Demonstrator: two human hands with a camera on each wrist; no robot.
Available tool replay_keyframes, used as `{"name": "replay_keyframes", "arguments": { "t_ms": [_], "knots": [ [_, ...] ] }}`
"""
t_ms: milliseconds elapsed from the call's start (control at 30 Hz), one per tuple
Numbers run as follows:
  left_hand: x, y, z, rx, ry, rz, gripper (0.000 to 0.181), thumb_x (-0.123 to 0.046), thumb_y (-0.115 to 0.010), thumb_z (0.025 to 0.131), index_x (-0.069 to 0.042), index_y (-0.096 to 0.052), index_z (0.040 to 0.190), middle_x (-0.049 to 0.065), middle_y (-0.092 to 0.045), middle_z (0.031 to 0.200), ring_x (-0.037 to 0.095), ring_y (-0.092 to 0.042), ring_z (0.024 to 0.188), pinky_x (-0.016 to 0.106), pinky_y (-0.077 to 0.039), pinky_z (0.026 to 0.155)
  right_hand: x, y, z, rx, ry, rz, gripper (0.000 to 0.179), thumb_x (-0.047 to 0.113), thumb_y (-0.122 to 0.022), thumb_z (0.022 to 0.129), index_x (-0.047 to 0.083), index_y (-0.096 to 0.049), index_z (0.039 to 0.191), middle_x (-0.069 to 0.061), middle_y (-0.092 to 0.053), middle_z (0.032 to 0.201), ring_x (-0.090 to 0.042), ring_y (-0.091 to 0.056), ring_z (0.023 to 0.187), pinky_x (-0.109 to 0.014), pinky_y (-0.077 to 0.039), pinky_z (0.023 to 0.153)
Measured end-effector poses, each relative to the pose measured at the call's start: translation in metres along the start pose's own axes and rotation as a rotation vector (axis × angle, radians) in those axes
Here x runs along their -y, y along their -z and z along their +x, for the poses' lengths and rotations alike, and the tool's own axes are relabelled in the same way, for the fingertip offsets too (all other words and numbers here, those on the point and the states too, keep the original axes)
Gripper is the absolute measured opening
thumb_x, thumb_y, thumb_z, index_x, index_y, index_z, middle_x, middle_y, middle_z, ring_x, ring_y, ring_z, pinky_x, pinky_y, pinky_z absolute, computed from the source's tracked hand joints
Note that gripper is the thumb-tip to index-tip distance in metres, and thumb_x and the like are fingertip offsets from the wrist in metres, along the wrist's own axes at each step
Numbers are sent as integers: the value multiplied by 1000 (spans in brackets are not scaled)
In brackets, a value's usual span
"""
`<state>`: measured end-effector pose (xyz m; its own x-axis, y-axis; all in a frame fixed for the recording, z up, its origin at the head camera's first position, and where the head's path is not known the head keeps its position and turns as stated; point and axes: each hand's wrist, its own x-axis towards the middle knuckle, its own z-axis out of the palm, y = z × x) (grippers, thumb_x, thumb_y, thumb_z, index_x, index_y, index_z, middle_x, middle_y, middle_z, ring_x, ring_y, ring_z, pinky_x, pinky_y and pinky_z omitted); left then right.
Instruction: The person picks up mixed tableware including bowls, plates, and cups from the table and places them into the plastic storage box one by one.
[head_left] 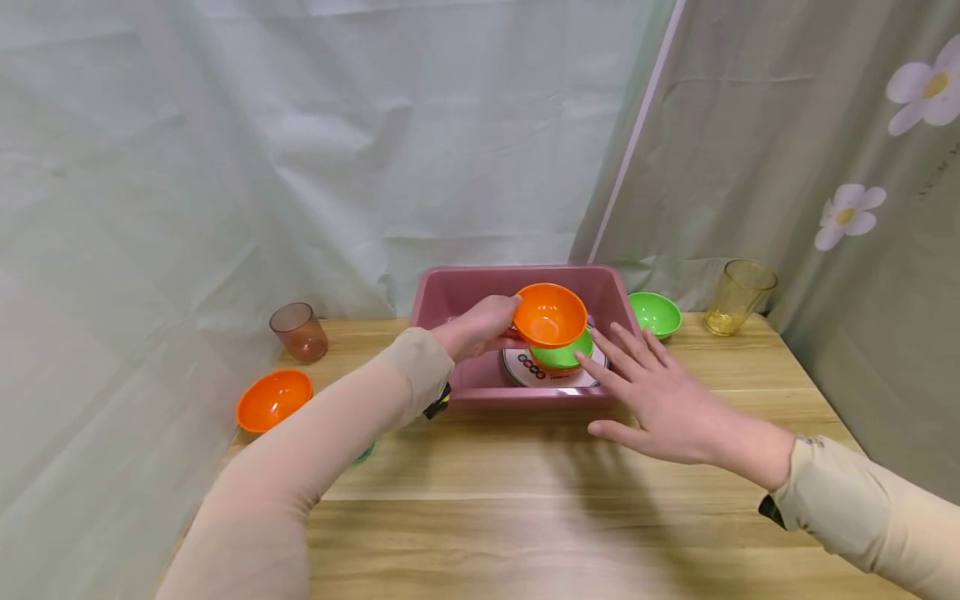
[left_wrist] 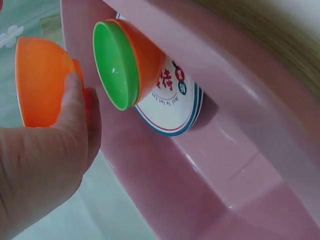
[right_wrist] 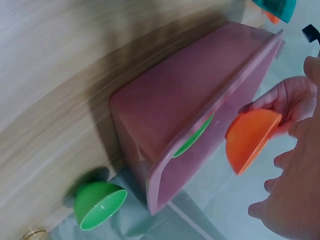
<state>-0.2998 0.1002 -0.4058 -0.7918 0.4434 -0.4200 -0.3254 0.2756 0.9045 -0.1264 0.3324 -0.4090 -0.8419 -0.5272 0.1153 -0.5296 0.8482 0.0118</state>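
Observation:
My left hand [head_left: 486, 325] grips an orange bowl [head_left: 551, 315] by its left side, holding it over the pink tub [head_left: 435, 292]. Below it in the tub, a green bowl [left_wrist: 117, 67] sits nested in another orange bowl [left_wrist: 148, 60], on white plates [left_wrist: 170, 112] with printed lettering. Fingers spread and straight, my right hand [head_left: 660, 404] hovers in front of the tub's right side, holding nothing. In the right wrist view, the held orange bowl [right_wrist: 250, 137] is above the tub's rim.
Right of the tub stand a green bowl [head_left: 656, 314] and a yellowish clear cup [head_left: 741, 296]. To the left are a reddish clear cup [head_left: 299, 333] and an orange bowl [head_left: 275, 400]. A teal item [head_left: 364, 453] peeks out beside my left forearm. Curtains hang behind the wooden table [head_left: 480, 533].

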Motion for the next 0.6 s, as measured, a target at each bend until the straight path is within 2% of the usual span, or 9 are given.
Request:
{"name": "replay_keyframes", "arguments": {
  "t_ms": [233, 400, 600],
  "knots": [
    [-1, -4, 17, -26, -6, 49, 49, -32, -41, 113, 3, -46, 147, 18, -62, 118, 24, -67, 87, 43, -54, 98, 1, -7, -4, -4, 5, 4, 86, 71, -47, 97, 20, -28, 164, -11, -11, 171, -33, 1, 157, -62, -10, 121],
    [-1, -3, 30, -53, -26, 118, 49, -27, -43, 112, 5, -43, 150, 18, -61, 121, 23, -67, 86, 40, -57, 93, 1, -12, -7, 3, -4, 5, 86, 72, -45, 97, 21, -27, 164, -10, -9, 171, -33, 2, 157, -61, -9, 122],
    [0, -3, 40, -86, -62, 227, 42, -18, -51, 109, 8, -54, 141, 19, -62, 116, 22, -64, 82, 40, -58, 91, 1, -15, -10, 22, -27, 29, 86, 73, -44, 97, 20, -28, 164, -10, -12, 171, -33, 2, 157, -56, -2, 124]
  ]
}}
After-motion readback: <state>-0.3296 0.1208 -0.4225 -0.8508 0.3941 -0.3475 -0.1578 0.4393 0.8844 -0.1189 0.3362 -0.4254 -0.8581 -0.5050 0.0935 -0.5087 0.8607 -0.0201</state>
